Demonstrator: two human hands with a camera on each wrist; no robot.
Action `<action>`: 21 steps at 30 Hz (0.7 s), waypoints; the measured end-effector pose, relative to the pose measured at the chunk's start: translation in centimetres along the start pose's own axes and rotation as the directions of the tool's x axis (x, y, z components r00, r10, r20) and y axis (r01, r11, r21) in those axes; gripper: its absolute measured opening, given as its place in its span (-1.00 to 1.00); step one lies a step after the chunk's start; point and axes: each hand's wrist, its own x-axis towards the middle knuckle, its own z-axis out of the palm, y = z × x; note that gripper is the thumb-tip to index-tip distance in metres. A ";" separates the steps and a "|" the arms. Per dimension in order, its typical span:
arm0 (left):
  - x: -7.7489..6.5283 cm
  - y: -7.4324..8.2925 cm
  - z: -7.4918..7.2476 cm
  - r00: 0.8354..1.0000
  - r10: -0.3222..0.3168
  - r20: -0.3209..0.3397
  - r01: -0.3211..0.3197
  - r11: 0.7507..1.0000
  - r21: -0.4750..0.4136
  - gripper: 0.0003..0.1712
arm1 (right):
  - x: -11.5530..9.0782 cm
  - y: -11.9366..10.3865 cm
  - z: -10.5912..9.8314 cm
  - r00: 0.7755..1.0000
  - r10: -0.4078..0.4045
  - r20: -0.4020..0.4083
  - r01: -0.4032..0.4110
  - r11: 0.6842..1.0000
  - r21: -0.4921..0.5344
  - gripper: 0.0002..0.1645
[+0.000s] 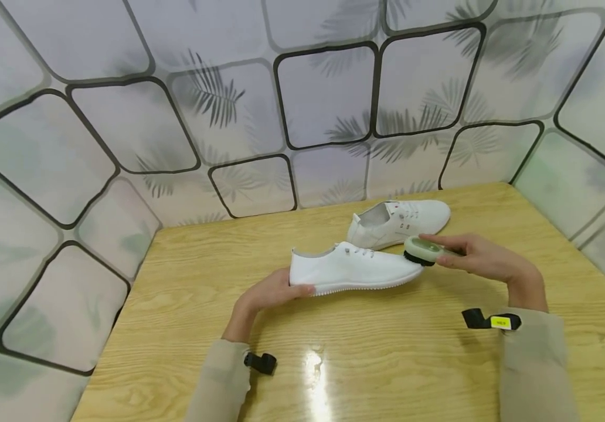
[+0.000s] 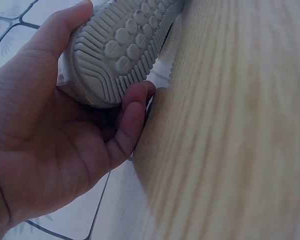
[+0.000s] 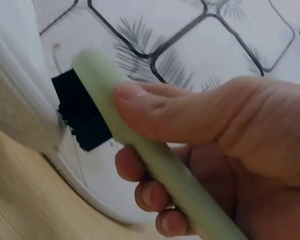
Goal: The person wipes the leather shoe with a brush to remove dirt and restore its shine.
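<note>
white shoe (image 1: 355, 270), pale-green brush (image 1: 427, 249), leaf-patterned backdrop (image 1: 326, 99)

A white lace-up shoe (image 1: 352, 271) is held above the counter (image 1: 381, 346), toe rightward; a pale-green, black-bristled handled brush (image 1: 425, 249) touches its tip.

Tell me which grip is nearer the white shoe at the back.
Right. The right grip, holding the green brush, is front-right of the back shoe; the left grip is farther, front-left, at the front shoe's heel.

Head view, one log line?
left hand: holds shoe, heel end | right hand: grips brush | bristles: at toe | other shoe: behind
</note>
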 end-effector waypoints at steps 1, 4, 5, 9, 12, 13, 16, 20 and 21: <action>0.0 0.0 0.0 1.000 0.000 -0.001 0.000 1.000 0.007 -0.48 | 0.3 -0.3 0.3 1.000 -0.009 0.002 0.009 1.000 -0.016 -0.40; -0.1 0.0 -0.2 1.000 0.000 -0.004 0.000 1.000 0.026 -0.49 | 1.8 -1.7 1.3 0.999 -0.043 0.022 0.044 0.998 -0.037 -0.39; 0.0 0.0 -0.3 1.000 0.002 -0.006 -0.001 0.999 0.035 -0.50 | 2.2 -2.1 1.6 0.998 -0.053 0.027 0.054 0.998 -0.042 -0.38; 0.7 0.0 -0.1 1.000 0.014 -0.001 -0.014 0.999 0.046 -0.52 | 2.0 -1.5 1.4 0.999 -0.020 0.034 0.021 1.000 -0.014 -0.37; 1.0 0.1 0.3 1.000 0.020 0.002 -0.020 0.999 0.038 -0.49 | 0.2 0.6 0.3 0.999 0.035 0.023 -0.035 0.999 0.001 -0.38; 1.0 0.1 0.3 1.000 0.019 0.001 -0.019 0.999 0.035 -0.49 | -0.3 1.2 0.1 0.999 0.048 0.025 -0.048 0.999 0.011 -0.38; 0.7 0.0 0.3 1.000 0.015 -0.001 -0.015 1.000 0.021 -0.47 | -0.9 1.6 -0.2 0.999 0.041 0.026 -0.041 0.999 0.015 -0.39; 0.2 -0.1 0.1 1.000 -0.001 -0.007 0.001 1.000 0.004 -0.48 | 0.1 0.2 0.3 0.999 -0.036 0.031 0.037 0.999 -0.031 -0.40; 0.1 -0.2 0.1 1.000 -0.005 -0.008 0.005 1.000 -0.001 -0.49 | 0.5 -0.3 0.5 0.997 -0.063 0.036 0.064 0.997 -0.033 -0.40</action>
